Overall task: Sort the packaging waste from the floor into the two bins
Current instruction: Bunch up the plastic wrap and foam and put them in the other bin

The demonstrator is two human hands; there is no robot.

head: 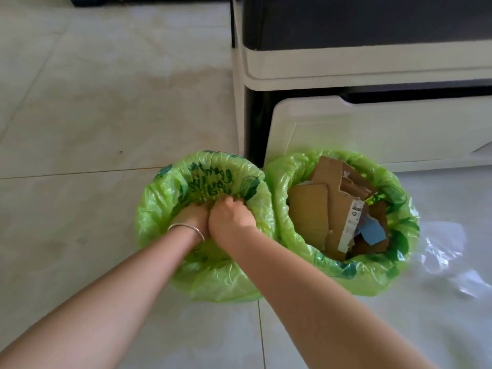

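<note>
Both bins are lined in light green bags (159,209) printed with dark green lettering and leaves, brown cardboard (311,217) with a white label and a blue scrap (372,233) is seen, beside a cream and black cabinet (372,62) on pale grey floor tiles (80,102)

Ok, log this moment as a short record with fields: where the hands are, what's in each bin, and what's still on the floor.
left hand: down inside the left bin, bangle on wrist
right hand: in the same bin, touching the left hand
fingers: buried in the green liner, grip cannot be told
left bin contents: hidden by the hands
right bin: holds cardboard pieces
floor: clear plastic film lies right of the right bin
behind bins: cream and black cabinet
</note>
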